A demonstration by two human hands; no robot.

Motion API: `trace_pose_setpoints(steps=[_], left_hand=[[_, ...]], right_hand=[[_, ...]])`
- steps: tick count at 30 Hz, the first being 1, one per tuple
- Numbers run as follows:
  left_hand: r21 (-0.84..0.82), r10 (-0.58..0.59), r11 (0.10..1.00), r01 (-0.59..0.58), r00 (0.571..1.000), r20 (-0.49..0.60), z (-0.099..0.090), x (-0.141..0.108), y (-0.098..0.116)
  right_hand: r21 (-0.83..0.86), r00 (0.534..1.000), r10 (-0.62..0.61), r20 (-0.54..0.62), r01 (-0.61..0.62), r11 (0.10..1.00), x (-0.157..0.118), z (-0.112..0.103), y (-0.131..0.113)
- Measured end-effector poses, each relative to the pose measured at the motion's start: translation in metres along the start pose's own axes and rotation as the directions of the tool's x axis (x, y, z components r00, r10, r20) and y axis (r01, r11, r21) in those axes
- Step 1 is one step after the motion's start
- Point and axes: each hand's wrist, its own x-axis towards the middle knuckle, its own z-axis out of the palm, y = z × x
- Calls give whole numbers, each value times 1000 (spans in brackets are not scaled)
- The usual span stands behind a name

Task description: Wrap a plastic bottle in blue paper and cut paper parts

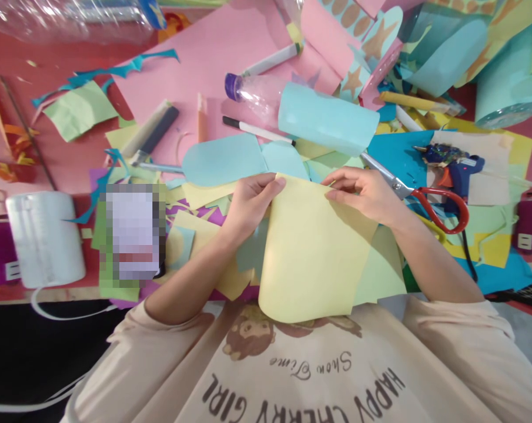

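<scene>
Item, in hand: one pale yellow, plain paper sheet [314, 252], which I am holding up in front of my printed cream cotton shirt [310, 376], its lower end bending round near the cloth.

Item, left hand [253, 201]: thumb and forefinger are closing together on the sheet's top left corner.

Item, right hand [366, 191]: thumb and fingertips are pinching the top edge farther right; the hidden fingers' exact hold I cannot tell.

Item, beneath: one light green paper piece [382, 270] is showing past the sheet's right side.

Item, beyond my hands: one clear plastic bottle with a purple cap [260, 97], lying on its side and wearing a light blue paper sleeve [327, 120]. That wrapping is looking finished, as I judge it.

Item, upper right: one curved light blue paper covering [512, 82] is standing near the edge, seemingly formed too.

Item, tools: red-handled metal scissors [457, 226] are lying open-bladed just beyond my right hand, and a dark blue glue gun [466, 173] is resting farther right.

State of work: the yellow sheet is lying against no bottle and showing no glue; I am reckoning its shaping or fixing as outstanding, with only the handling under way.
</scene>
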Motion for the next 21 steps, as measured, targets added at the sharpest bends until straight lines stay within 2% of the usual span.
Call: trace_pose_setpoints(steps=[21], left_hand=[[63,17,998,-15,999,-29,-1,-1,4]], right_hand=[[21,999,26,28,-27,999,-1,-1,-1]])
